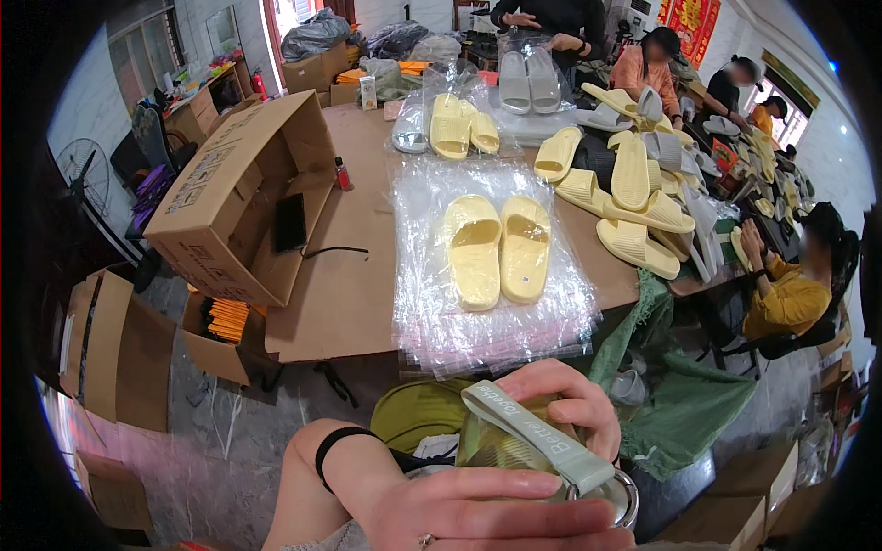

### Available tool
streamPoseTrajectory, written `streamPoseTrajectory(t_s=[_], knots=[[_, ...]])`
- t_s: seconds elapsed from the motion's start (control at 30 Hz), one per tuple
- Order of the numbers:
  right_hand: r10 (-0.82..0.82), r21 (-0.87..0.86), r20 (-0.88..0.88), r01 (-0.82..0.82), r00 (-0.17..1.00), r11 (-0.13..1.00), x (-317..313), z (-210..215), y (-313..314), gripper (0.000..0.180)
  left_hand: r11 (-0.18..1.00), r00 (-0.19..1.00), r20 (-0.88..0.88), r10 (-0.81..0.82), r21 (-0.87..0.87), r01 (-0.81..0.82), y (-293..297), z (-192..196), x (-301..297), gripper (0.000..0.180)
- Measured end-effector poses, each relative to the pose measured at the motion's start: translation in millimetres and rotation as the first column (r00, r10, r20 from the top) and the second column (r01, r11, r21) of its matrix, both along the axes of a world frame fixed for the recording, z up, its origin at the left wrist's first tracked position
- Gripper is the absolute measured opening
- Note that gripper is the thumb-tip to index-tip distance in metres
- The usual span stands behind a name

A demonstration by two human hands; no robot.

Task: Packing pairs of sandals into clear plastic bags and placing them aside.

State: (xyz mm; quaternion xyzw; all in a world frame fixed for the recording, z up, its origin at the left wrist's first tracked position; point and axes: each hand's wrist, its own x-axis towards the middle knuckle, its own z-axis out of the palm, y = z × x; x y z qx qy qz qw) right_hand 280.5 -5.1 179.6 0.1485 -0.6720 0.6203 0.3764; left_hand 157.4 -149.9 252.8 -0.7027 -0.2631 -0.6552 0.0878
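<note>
A bare strip of the surface [354,248] runs between the open cardboard box [241,197] and the stack of clear bags [487,266] carrying a pair of yellow slippers [497,248] (nearly filling the stack). To the right, a heap of loose slippers [634,193] blocks passage.

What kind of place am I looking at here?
Most likely a small workshop where slippers are packed. A pair of yellow slippers lies on a stack of clear plastic bags, more slippers are heaped along the table, and an open cardboard box stands beside them. Other people sit working nearby.
</note>
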Motion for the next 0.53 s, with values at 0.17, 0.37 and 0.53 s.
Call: streamPoseTrajectory(t_s=[0.17, 0.37, 0.53], knots=[[0.021, -0.089, 0.001, -0.021, 1.0, 0.996, -5.9, -6.1, -4.8, 0.057, 0.977, 0.973, 0.109, -0.203, -0.044, 0.209, 9.9, -11.4, -12.2, 0.037], [0.116, -0.089, 0.265, -0.095, 0.957, 0.991, 2.5, -11.9, 24.7, 0.06, 0.686, 0.634, 0.692, -0.347, -0.274, 0.674, 9.5, -15.0, -10.0, 0.058], [0.264, -0.302, 0.444, -0.134, 0.856, 0.944, 4.2, -26.7, 34.7, 0.068, 0.972, 0.993, 0.035, -0.111, -0.203, 0.116, 49.6, -29.6, -44.1, 0.092]])
